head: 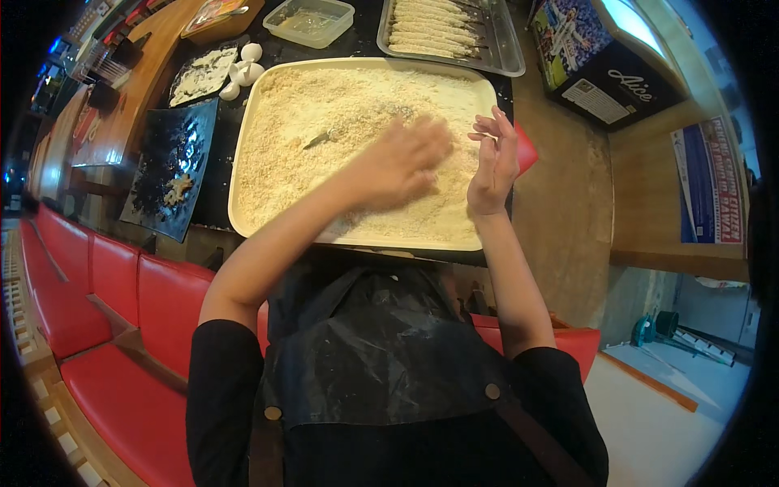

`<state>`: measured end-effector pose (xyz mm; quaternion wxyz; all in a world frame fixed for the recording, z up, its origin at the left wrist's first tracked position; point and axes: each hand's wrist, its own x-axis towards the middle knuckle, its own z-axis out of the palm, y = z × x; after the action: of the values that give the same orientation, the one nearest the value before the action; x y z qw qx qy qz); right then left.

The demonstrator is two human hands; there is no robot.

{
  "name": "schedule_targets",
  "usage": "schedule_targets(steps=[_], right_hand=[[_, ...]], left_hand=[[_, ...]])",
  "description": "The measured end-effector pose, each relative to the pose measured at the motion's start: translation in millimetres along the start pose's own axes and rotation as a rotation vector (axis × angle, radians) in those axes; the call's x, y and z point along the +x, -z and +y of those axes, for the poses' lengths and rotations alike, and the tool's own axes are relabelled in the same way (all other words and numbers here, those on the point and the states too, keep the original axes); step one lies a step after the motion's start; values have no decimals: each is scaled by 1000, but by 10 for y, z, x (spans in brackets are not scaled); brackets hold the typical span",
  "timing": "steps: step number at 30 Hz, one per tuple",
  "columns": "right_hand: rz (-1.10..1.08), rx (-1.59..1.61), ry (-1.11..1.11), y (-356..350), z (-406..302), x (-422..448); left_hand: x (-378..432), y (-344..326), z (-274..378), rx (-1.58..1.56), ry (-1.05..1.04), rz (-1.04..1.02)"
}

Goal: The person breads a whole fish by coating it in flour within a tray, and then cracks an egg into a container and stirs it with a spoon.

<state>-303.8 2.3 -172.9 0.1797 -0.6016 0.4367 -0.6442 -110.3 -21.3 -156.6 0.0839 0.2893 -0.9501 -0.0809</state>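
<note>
A cream rectangular tray (242, 228) in front of me is spread with pale breadcrumbs (292, 176). My left hand (405, 161) is over the middle right of these crumbs, palm down and blurred by motion; its underside is hidden. To its right, my right hand (496, 161) is raised at the tray's right edge with fingers apart and slightly curled, and nothing shows in it. Partly buried in the crumbs lies a coated piece of food (331, 133) with a dark tip pointing left. A metal tray (511, 58) behind holds several crumb-coated sticks (432, 27) with dark ends.
At the back left are eggshells (248, 73), a dish of white flour-like paste (204, 76) and a clear plastic container (309, 24). A dark glossy plate (170, 170) with batter scraps sits at left. A printed box (608, 67) stands right; red seats (176, 298) line the left.
</note>
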Motion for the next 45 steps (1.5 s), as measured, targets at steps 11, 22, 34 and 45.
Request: schedule_targets(steps=[11, 22, 34, 45], right_hand=[[11, 26, -7, -22, -1, 5], [-15, -1, -33, -18, -88, 20], [11, 21, -58, -30, -99, 24], [0, 15, -51, -39, -101, 37]], left_hand=[[47, -135, 128, 9, 52, 78], [3, -21, 133, -840, 52, 196], [1, -102, -62, 27, 88, 206], [-40, 96, -210, 109, 124, 221]])
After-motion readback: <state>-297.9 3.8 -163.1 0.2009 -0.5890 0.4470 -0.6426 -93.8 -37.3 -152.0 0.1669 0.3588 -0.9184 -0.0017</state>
